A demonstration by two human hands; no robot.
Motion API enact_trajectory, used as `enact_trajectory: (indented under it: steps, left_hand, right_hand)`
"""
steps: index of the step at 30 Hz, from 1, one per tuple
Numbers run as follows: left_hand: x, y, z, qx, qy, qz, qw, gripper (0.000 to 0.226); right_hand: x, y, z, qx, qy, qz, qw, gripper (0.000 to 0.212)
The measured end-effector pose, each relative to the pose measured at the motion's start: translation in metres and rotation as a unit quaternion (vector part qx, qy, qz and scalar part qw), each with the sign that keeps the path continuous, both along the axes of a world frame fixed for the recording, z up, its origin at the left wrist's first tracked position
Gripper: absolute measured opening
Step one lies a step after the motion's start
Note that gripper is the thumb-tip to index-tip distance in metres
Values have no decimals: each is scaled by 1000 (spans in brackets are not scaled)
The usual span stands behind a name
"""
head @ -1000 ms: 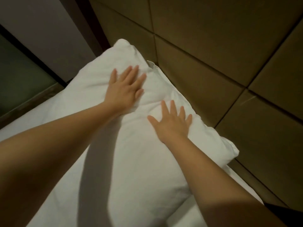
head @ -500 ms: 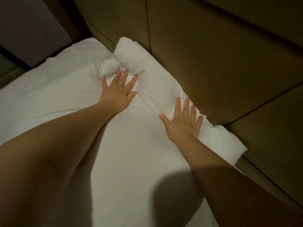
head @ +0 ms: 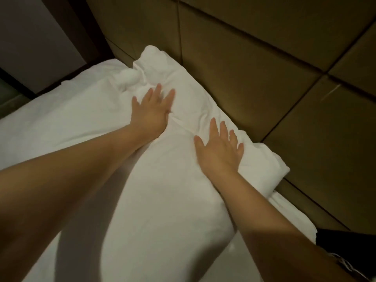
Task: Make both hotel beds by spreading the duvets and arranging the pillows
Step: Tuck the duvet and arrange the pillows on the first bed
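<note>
A white pillow (head: 195,102) lies along the padded headboard, creased across its middle. My left hand (head: 151,111) presses flat on it near its far end, fingers straight and spread. My right hand (head: 220,148) presses flat on its nearer part, fingers straight toward the headboard. A second white pillow or bedding surface (head: 154,210) spreads below my forearms. The white bed sheet (head: 61,110) stretches away to the left.
The brown panelled headboard (head: 264,68) runs diagonally from top centre to lower right. A dark wall and frame (head: 40,41) stand at the upper left beyond the bed. A dark object (head: 350,249) sits at the lower right beside the bed corner.
Both hands have stayed flat on the pillow and slid slightly along it. The pillow has sunk flatter against the headboard, and more of the sheet at the left has come into sight.
</note>
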State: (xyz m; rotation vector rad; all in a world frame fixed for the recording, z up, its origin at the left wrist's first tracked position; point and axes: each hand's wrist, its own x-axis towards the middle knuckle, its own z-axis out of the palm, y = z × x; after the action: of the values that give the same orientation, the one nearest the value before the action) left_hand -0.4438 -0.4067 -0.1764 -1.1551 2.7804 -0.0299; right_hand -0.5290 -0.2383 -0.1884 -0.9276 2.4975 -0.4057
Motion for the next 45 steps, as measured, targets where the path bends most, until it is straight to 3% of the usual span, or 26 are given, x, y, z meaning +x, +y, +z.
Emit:
enact_trajectory:
  steps: [3, 8, 14, 18, 20, 23, 28, 33, 37, 40, 45]
  left_hand:
    - [-24, 6, 12, -34, 40, -90, 995, 53]
    - [-62, -15, -16, -45, -31, -28, 998, 60]
    - [-80, -56, -56, -73, -40, 35, 996, 73]
    - [-87, -91, -64, 1, -41, 102, 994, 91]
    - [-87, -90, -61, 33, -43, 107, 993, 88]
    - [-78, -61, -45, 0, -45, 66, 997, 77]
    - [-32, 32, -14, 33, 9, 59, 998, 65]
    - [46, 127, 19, 18, 2, 17, 1000, 58]
    - [114, 218, 44, 48, -17, 13, 999, 56]
    - [176, 269, 66, 52, -50, -1, 997, 61]
    - [292, 323, 133, 1, -10, 17, 1000, 57]
  right_hand:
    - [15, 3, 14, 0, 20, 27, 999, 65]
    - [-15, -5, -10, 18, 69, 33, 997, 68]
    - [-24, -21, -43, 6, 30, 30, 999, 66]
    - [-25, -25, -55, -18, 18, 24, 999, 64]
    - [-25, -22, -59, -16, 18, 23, 999, 64]
    - [-17, -10, -59, 3, 21, 21, 1000, 63]
    - [2, 15, -30, 32, 29, 41, 998, 59]
    - [48, 68, 10, 57, 18, 52, 997, 57]
    - [119, 114, 54, 36, -13, 36, 999, 53]
    - [188, 160, 83, 34, 19, 66, 997, 55]
    - [306, 224, 135, -10, 98, 88, 991, 57]
